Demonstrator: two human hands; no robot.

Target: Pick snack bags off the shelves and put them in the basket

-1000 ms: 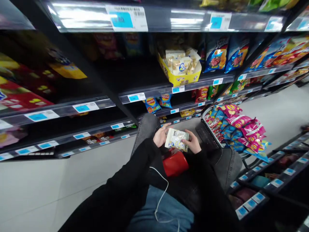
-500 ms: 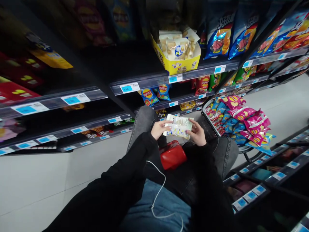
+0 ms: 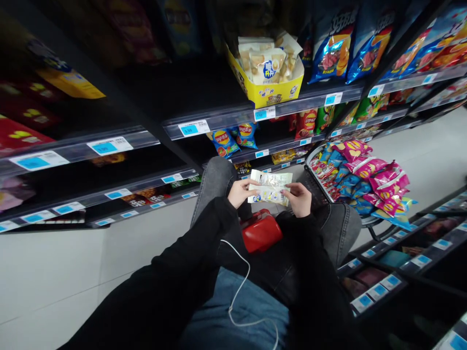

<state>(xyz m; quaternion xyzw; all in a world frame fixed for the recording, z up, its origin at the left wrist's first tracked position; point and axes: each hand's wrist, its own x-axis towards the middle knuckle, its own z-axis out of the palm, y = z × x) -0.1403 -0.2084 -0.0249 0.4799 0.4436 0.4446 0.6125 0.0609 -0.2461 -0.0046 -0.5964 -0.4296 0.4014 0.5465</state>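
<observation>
Pale, shiny plastic spans the gap between our 2 hands: a small snack packet (image 3: 270, 187), held above our lap with a printed side up. Our left hand (image 3: 239, 193) grips its left end and our right hand (image 3: 299, 198) pinches the right, each holding nothing else that we can see. As we judge it, the work is midway: the packet is off the shelf (image 3: 230, 118), and we seem to be looking over its print, which is too small to read. It is neither in the yellow box (image 3: 279, 95), where packets with a similar blue logo stand, nor in the cart (image 3: 321, 188), heaped with pink bags (image 3: 388, 187) and other snacks. What is left, we think, is to finish looking and set this 1 packet down; nothing shows where. We cannot tell whether its seals are whole, since our grip covers part of both ends. Nearer our body, a red item (image 3: 261, 232) sits between our legs (image 3: 218, 181), untouched by either hand.
</observation>
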